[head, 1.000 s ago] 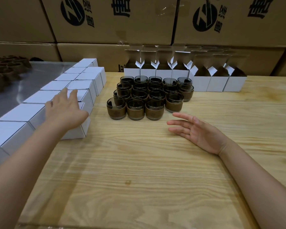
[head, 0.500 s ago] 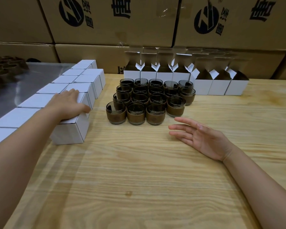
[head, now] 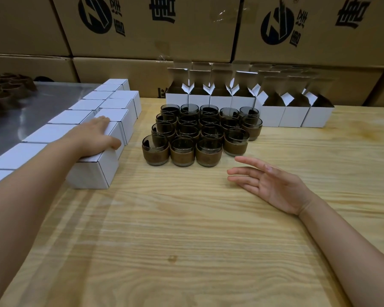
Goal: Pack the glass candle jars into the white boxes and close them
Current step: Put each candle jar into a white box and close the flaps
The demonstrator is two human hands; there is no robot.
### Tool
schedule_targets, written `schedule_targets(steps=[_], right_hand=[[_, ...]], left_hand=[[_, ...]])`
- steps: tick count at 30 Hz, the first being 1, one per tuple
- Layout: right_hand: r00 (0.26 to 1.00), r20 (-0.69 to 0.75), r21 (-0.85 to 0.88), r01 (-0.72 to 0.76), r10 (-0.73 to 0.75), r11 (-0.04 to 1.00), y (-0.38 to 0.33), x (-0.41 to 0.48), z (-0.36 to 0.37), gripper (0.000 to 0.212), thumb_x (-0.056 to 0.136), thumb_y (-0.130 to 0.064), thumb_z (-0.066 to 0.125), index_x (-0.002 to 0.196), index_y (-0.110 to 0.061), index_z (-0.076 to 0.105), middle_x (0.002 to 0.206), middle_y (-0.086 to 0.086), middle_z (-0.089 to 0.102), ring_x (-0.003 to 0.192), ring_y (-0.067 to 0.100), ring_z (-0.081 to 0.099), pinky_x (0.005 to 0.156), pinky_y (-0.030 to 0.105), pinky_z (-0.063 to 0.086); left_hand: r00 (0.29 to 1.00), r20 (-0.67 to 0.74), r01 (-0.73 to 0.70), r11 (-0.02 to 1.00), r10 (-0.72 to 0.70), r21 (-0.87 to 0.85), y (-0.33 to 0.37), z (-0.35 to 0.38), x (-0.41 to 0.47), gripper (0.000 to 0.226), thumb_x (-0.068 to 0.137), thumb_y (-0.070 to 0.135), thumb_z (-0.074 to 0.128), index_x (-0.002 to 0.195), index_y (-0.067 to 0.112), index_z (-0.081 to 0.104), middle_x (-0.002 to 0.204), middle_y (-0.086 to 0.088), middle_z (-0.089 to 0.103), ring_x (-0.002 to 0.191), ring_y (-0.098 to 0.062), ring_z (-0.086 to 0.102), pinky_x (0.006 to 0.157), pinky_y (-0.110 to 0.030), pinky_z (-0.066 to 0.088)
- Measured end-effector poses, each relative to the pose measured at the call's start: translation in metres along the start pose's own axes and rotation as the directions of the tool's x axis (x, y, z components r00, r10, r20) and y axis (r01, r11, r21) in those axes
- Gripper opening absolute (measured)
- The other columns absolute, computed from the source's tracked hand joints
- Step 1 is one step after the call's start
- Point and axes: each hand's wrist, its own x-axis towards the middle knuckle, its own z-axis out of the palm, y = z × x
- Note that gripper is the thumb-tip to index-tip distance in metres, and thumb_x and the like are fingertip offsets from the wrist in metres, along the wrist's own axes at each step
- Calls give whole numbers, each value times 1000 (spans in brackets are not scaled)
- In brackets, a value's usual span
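Several dark glass candle jars (head: 201,133) with brown sleeves stand packed together in the middle of the wooden table (head: 186,240). Behind them runs a row of open white boxes (head: 294,116) with their flaps up. Closed white boxes (head: 116,115) line the left side in two rows. My left hand (head: 93,138) lies flat on top of the nearest closed white box (head: 91,173), thumb over its right edge. My right hand (head: 273,185) hovers palm up just right of the front jars, fingers apart and holding nothing.
Large printed cardboard cartons (head: 155,27) are stacked as a wall along the table's back. To the far left lies a shiny metal surface (head: 38,107) carrying more brown-sleeved jars (head: 5,91).
My left hand has settled flatter on the nearest closed box, fingers drawn together. My right hand has barely moved. The view has tilted slightly.
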Motion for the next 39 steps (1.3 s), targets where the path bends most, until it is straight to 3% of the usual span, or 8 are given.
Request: schedule_targets(steps=[4, 7, 10, 13, 19, 26, 30, 39], right_hand=[[1000, -3, 16, 3, -3, 1000, 0, 0, 0, 53, 88, -24, 36, 138, -7, 45, 133, 26, 53, 128, 39, 49, 102, 35, 45], [1000, -8, 18, -5, 5, 1000, -1, 0, 0, 54, 87, -25, 37, 138, -7, 44, 133, 26, 52, 128, 39, 48, 103, 36, 44], [1000, -15, 19, -8, 8, 1000, -1, 0, 0, 55, 88, -26, 38, 139, -7, 44, 134, 26, 52, 128, 39, 48, 104, 36, 44], [1000, -24, 17, -10, 10, 1000, -1, 1, 0, 54, 88, -27, 41, 138, -7, 44, 134, 26, 52, 127, 39, 49, 105, 38, 43], [999, -51, 2, -6, 6, 1000, -1, 0, 2, 57, 84, -30, 49, 136, -7, 46, 131, 25, 55, 124, 38, 52, 105, 39, 44], [998, -67, -4, -8, 7, 1000, -1, 0, 3, 58, 83, -29, 51, 136, -7, 46, 130, 24, 56, 124, 38, 52, 105, 39, 44], [998, -69, -5, -5, 5, 1000, -2, 0, 2, 57, 83, -26, 52, 136, -6, 46, 131, 26, 54, 123, 39, 53, 104, 40, 45], [997, -68, 24, -19, 20, 1000, -1, 2, -2, 63, 80, -29, 58, 137, -5, 46, 132, 26, 54, 123, 41, 51, 106, 43, 42]], left_hand=[[999, 31, 9, 1000, -10, 17, -3, 0, 4, 78, 60, 53, 48, 125, 9, 44, 140, -13, 43, 124, -35, 40, 98, -43, 34], [979, -203, 18, 991, 10, 135, -1, 0, 0, 65, 85, 57, 52, 122, 4, 46, 137, -20, 47, 122, -40, 40, 106, -47, 28], [794, -584, -32, 971, 168, 236, 10, 11, -26, 49, 98, 41, 44, 116, -3, 55, 120, -24, 58, 110, -42, 51, 104, -49, 28], [654, -714, -73, 960, 250, 269, 23, 39, -67, 41, 88, 37, 45, 94, -1, 58, 90, -24, 56, 84, -40, 54, 75, -45, 30], [691, -667, -105, 951, 279, 290, -1, 71, -103, 36, 85, 35, 41, 64, 6, 46, 63, -13, 44, 53, -34, 49, 51, -33, 26], [721, -636, -156, 959, 275, 237, -11, 80, -91, 9, 74, 6, 51, 78, 2, 57, 80, -14, 53, 74, -37, 53, 42, -34, 39], [781, -568, -192, 965, 260, 177, -13, 74, -74, 20, 69, -17, 61, 79, 0, 59, 81, -16, 52, 77, -37, 51, 45, -42, 45], [855, -467, -179, 974, 225, 142, -7, 76, -18, 19, 82, 2, 60, 101, 1, 61, 106, -15, 53, 98, -36, 52, 62, -45, 48]])
